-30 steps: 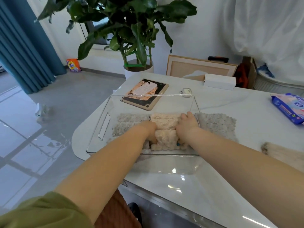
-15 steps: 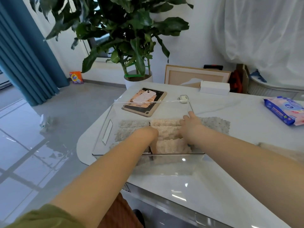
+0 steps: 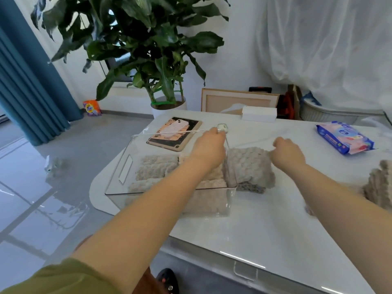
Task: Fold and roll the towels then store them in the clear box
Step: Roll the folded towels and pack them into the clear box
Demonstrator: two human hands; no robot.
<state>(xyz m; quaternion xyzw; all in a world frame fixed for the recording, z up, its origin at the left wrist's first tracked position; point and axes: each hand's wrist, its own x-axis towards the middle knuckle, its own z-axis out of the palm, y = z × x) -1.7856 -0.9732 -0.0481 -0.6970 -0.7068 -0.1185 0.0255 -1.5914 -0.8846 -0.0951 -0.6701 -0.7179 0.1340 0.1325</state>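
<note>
The clear plastic box (image 3: 125,172) sits left of centre on the white glossy desk (image 3: 265,225), packed with rolled grey and beige towels (image 3: 157,166). The left hand (image 3: 209,149) hangs over the box's far right corner, fingers bent toward the rim; whether its grip closes on anything cannot be told. Just right of the box lies a folded grey bobbled towel (image 3: 248,166). The right hand (image 3: 286,151) is at its far right corner, fingers curled, and its grip on the cloth is unclear. At upper left, an orange bag (image 3: 91,107) on the floor reads "Tide". The blue-and-pink wipes pack (image 3: 343,137) at right carries print too small to read.
</note>
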